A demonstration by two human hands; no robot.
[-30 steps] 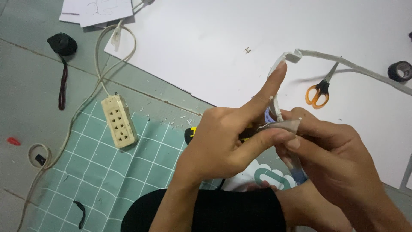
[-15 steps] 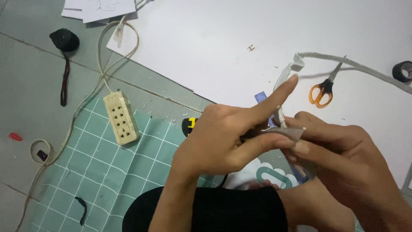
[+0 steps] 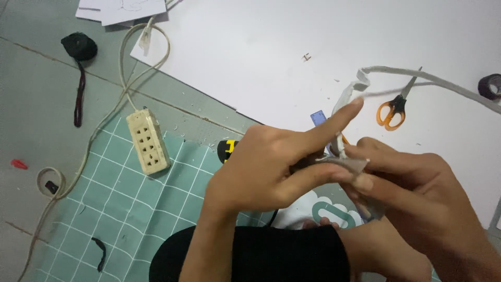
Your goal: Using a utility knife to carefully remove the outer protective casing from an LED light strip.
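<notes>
Grey strip [image 3: 348,163] pinched between both hands above the teal cutting mat [image 3: 120,209].
It is gripped by left hand [image 3: 266,169] and right hand [image 3: 417,193] fingers; orange scissors [image 3: 391,110] and a power strip [image 3: 148,142] are seen nearby.

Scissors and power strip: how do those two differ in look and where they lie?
The scissors have orange handles and grey blades; the power strip is a cream block with rows of sockets. The scissors lie on the white sheet, right of the hands; the power strip rests at the green grid mat's edge, trailing a cord. Neither is touched.
</notes>
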